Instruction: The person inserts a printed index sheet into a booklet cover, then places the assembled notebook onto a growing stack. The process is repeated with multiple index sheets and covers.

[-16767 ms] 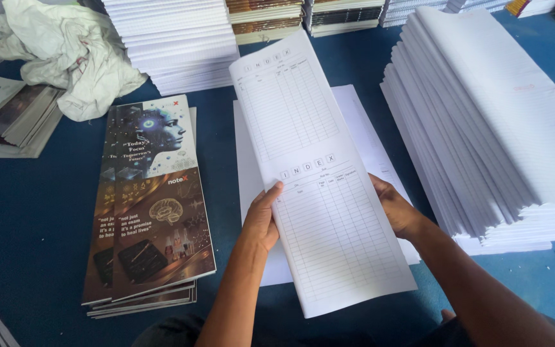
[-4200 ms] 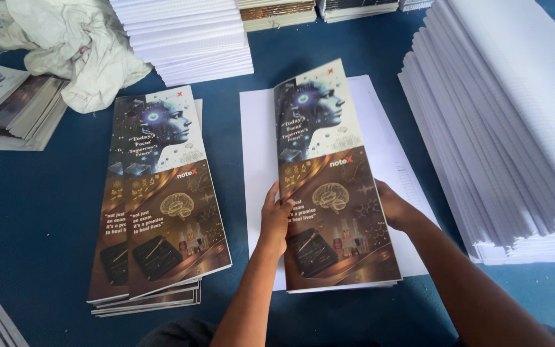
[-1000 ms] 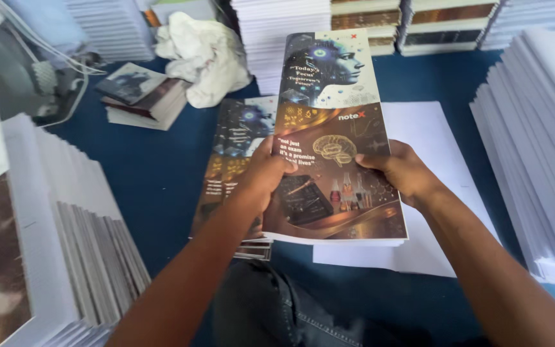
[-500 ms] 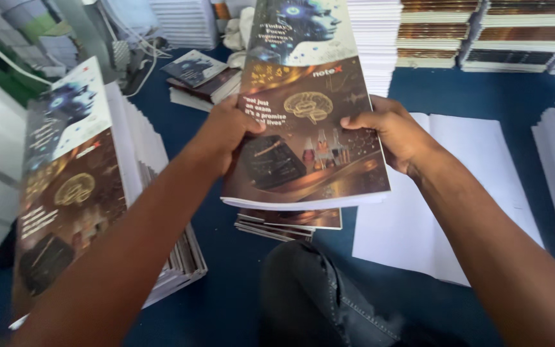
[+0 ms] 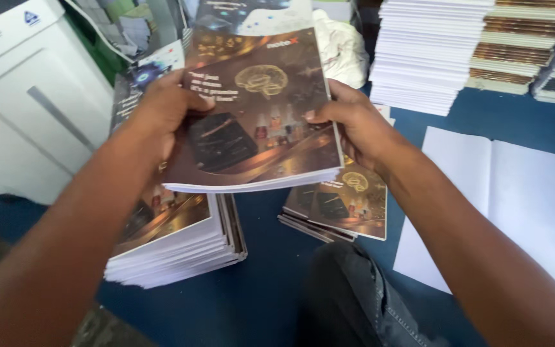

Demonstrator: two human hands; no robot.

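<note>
Both arms reach forward, forearms converging from the lower corners. The left hand [image 5: 162, 106] is raised with fingers curled and thumb pressed inward, clamped closed. The right hand [image 5: 354, 125] sits level opposite it, thumb on top, fingers wrapped beneath.

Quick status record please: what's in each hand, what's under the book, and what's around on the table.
left hand: grips the covered notebook by its left edge
right hand: grips its right edge
notebook: lifted, tilted, above the tall stack
small pile: right of that stack
white sheets: flat on the blue table
cloth: behind the notebook
</note>
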